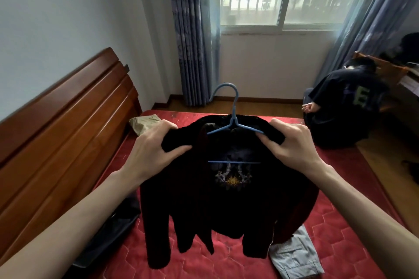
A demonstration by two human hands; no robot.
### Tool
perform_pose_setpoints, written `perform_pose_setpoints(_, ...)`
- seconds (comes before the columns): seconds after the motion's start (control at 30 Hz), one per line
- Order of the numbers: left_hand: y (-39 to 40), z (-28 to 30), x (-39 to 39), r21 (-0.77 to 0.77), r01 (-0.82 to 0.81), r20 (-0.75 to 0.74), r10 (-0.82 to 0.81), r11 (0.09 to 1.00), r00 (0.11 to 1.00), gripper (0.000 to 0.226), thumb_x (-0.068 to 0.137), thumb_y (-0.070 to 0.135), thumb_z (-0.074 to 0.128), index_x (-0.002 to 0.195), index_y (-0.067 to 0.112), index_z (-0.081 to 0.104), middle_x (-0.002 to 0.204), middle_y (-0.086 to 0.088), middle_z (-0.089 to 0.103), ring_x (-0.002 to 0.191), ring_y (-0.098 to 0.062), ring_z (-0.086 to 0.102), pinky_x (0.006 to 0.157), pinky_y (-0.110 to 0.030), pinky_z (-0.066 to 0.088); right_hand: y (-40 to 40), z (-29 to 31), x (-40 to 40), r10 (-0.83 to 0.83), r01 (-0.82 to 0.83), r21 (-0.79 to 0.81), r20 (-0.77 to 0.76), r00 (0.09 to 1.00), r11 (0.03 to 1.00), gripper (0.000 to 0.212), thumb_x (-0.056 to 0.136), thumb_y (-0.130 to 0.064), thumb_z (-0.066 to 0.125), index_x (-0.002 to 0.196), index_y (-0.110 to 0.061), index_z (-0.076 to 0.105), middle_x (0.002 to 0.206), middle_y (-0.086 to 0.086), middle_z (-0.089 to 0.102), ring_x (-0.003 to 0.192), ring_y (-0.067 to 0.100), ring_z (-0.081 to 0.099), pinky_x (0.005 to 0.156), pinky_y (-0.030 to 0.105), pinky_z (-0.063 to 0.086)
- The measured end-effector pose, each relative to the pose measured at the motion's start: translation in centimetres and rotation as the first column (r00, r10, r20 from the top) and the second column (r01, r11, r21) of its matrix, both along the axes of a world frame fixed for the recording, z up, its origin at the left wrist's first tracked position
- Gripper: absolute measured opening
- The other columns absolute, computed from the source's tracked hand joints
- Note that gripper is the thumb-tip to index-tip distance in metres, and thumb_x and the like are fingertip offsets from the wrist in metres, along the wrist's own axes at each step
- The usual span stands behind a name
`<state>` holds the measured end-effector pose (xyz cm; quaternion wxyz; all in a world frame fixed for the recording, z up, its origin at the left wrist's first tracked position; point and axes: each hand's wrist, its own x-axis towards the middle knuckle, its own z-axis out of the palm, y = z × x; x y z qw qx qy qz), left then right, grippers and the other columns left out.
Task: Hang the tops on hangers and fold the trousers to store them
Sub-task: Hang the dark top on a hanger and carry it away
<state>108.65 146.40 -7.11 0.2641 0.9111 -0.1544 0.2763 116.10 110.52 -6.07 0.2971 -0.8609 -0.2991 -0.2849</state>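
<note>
**Q:** What are your hands doing?

**A:** My left hand (158, 142) grips the left shoulder of a black top (226, 206), fingers curled over the bunched fabric. My right hand (292, 142) pinches the other shoulder, thumb and fingers closed on cloth just beside the arm of a blue plastic hanger (233, 124). I hold the top up above the bed, so it hangs towards me with its sleeves dangling.

**Q:** Is the hanger in yet?

**A:** Mostly, I judge. Its hook rises out of the neck, its arms run towards both shoulders and its crossbar shows inside the garment. The shoulders look as if they need settling, and the top is not yet hung anywhere.

**Q:** What else is left?

**A:** On the red quilted mattress (340, 233) lie a khaki garment (145, 123) near the headboard, a grey garment (294, 256) at my lower right, and something dark (113, 229) at the left edge. Whether these are trousers, I cannot tell. None looks neatly folded.
</note>
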Motion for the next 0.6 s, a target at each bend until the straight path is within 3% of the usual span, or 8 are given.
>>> perform_pose_setpoints(0.13, 0.2, -0.5, 1.0, 0.055, -0.061, -0.016, 0.062, 0.997, 0.998, 0.046, 0.090, 0.062, 0.062, 0.119, 0.026, 0.058, 0.111, 0.011, 0.065, 0.102, -0.009, 0.062, 0.088, -0.034, 0.055, -1.1, -0.6, 0.9, 0.010, -0.006, 0.099, -0.042, 0.999, 0.995, 0.031, 0.095, -0.038, 0.074, 0.084, -0.010, 0.072, 0.065, -0.001, 0.064, 0.055, 0.021, 0.061, 0.052, 0.044, 0.048)
perform_pose_setpoints(0.27, 1.3, 0.1, 2.7, 0.326, 0.021, 0.026, -0.031, 0.945, 0.999, 0.056, 0.098, 0.063, 0.051, 0.122, 0.013, 0.059, 0.107, -0.001, 0.068, 0.091, -0.019, 0.069, 0.072, -0.037, 0.060, -1.9, -0.8, 0.9, 0.043, -0.038, 0.143, -0.029, 0.999, 0.989, 0.031, 0.095, -0.042, 0.072, 0.079, -0.015, 0.068, 0.060, -0.008, 0.057, 0.051, 0.011, 0.056, 0.049, 0.039, 0.044)
perform_pose_setpoints(0.37, 2.7, 1.1, 4.1, 0.436, 0.104, -0.006, -0.113, 0.894, 0.994, 0.062, 0.100, 0.064, 0.045, 0.121, 0.007, 0.059, 0.106, -0.007, 0.070, 0.087, -0.025, 0.073, 0.068, -0.041, 0.063, -2.2, -0.8, 0.6, 0.075, -0.070, 0.157, -0.030, 0.997, 0.985, 0.030, 0.094, -0.043, 0.073, 0.077, -0.020, 0.066, 0.059, -0.012, 0.054, 0.050, 0.010, 0.053, 0.047, 0.033, 0.041)
perform_pose_setpoints(0.47, 3.2, 2.1, 5.0, 0.484, 0.143, -0.012, -0.157, 0.863, 0.988, 0.064, 0.103, 0.061, 0.041, 0.128, 0.004, 0.056, 0.111, -0.010, 0.069, 0.093, -0.027, 0.072, 0.077, -0.042, 0.062, -2.2, -0.9, 0.5, 0.068, -0.057, 0.166, -0.058, 0.996, 0.984, 0.030, 0.094, -0.042, 0.074, 0.079, -0.016, 0.069, 0.060, -0.008, 0.058, 0.050, 0.012, 0.056, 0.048, 0.039, 0.044)
perform_pose_setpoints(0.6, -0.7, 2.9, 4.3, 0.426, 0.115, 0.120, -0.182, 0.897, 0.976, 0.053, 0.107, 0.051, 0.043, 0.134, 0.007, 0.058, 0.125, -0.006, 0.062, 0.112, -0.025, 0.061, 0.096, -0.041, 0.050, -2.4, -0.9, 0.2, 0.078, -0.066, 0.188, -0.058, 0.995, 0.980, 0.030, 0.093, -0.043, 0.074, 0.082, -0.015, 0.072, 0.062, -0.007, 0.062, 0.051, 0.013, 0.059, 0.048, 0.041, 0.046)
